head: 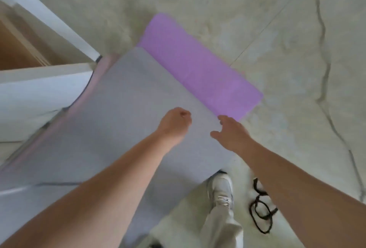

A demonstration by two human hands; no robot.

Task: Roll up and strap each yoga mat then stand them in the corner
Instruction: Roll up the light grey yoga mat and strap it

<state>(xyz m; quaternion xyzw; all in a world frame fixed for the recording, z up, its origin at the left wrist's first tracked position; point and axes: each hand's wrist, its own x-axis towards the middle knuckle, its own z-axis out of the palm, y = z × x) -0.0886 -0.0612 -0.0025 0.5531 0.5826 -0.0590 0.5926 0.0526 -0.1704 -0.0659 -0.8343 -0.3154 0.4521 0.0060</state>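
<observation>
Grey foam yoga mat (118,109) flat over purple foam yoga mat (198,65) on pale marble floor (277,30) | our left hand (176,123) clenched, empty | our right hand (231,135) released

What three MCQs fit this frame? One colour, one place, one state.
1. The lower mat, under the grey mat, is: A green, B purple, C black.
2. The strap lies: A on the grey mat, B tied round a roll, C on the floor by the shoe.
3. The grey mat is: A rolled, B unrolled, C standing in the corner.
Key: B, purple shows past the grey edge; C, its black loops lie beside the shoe; B, it lies spread out.
</observation>
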